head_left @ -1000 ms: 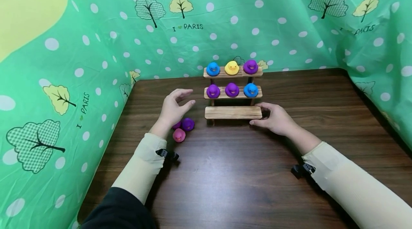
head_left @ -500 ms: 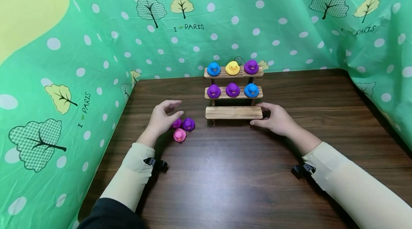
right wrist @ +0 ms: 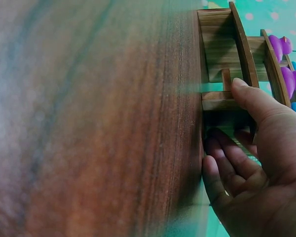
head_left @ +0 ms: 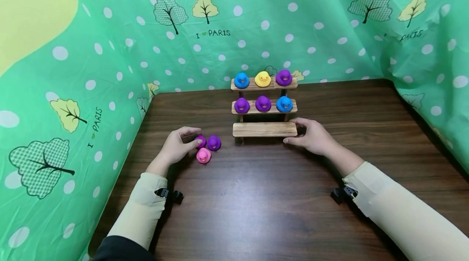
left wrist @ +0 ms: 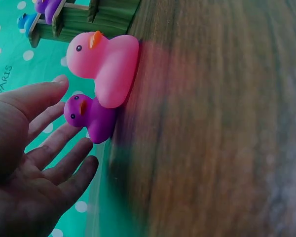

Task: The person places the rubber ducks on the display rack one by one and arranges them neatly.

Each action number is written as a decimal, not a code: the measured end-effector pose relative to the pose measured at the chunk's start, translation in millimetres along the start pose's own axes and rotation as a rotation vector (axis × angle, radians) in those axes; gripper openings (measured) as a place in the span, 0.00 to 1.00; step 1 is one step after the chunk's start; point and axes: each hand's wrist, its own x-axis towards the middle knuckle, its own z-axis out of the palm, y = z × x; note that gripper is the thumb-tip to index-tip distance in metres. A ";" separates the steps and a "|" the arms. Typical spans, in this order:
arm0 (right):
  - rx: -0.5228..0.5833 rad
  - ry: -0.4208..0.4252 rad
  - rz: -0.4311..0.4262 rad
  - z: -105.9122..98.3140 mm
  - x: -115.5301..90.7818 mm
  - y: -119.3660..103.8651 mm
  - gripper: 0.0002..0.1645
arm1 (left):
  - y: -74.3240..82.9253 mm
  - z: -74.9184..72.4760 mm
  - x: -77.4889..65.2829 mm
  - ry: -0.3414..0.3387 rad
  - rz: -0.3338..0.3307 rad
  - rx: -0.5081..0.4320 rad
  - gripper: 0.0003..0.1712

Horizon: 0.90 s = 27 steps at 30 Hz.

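My left hand (head_left: 175,147) reaches around a magenta-purple rubber duck (head_left: 200,141) on the table. In the left wrist view, its thumb and fingers are spread about that small duck (left wrist: 96,121), with no firm grip showing. Beside it are a pink duck (head_left: 203,155) and another purple duck (head_left: 214,143). My right hand (head_left: 313,135) holds the right end of the three-tier wooden display stand (head_left: 264,130), thumb at the front of the lowest step and fingers behind it. The bottom step bears no ducks.
On the top step sit a blue duck (head_left: 241,80), a yellow duck (head_left: 262,78) and a purple duck (head_left: 283,77). The middle step carries two purple ducks and a blue duck (head_left: 284,104). A green dotted cloth (head_left: 220,61) borders the dark wooden table (head_left: 249,208).
My left hand has moved left and toward me, away from the stand, then down to the magenta-purple duck. The right hand stays at the stand's end.
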 end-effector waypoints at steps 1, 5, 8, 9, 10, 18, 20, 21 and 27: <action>0.002 0.001 0.000 0.0 -0.2 0.1 0.42 | -0.3 0.1 -0.2 -0.009 -0.003 0.000 0.25; 0.002 0.008 0.003 0.6 -0.4 0.6 0.41 | -0.7 0.4 -0.4 -0.034 0.009 -0.003 0.23; 0.002 0.012 0.006 1.8 -0.6 1.2 0.40 | -1.5 0.9 -1.1 -0.039 0.011 0.008 0.22; 0.002 0.011 0.005 2.2 -0.7 1.5 0.40 | -2.3 1.2 -1.5 -0.040 0.009 0.013 0.22; 0.004 0.011 0.004 2.5 -0.7 1.8 0.40 | -3.3 1.3 -1.7 -0.044 0.011 0.019 0.21; -0.005 0.014 -0.002 4.1 -3.0 4.3 0.43 | -8.4 3.8 -4.1 -0.054 0.022 0.001 0.22; -0.004 0.015 0.000 4.2 -2.8 4.7 0.42 | -8.5 4.1 -4.0 -0.048 0.017 0.010 0.22; -0.004 0.015 -0.001 4.2 -2.6 4.6 0.42 | -8.1 4.0 -4.2 -0.045 0.013 0.020 0.22; -0.006 0.015 -0.004 3.0 -1.8 3.5 0.42 | -5.2 2.9 -4.6 -0.036 -0.014 0.055 0.22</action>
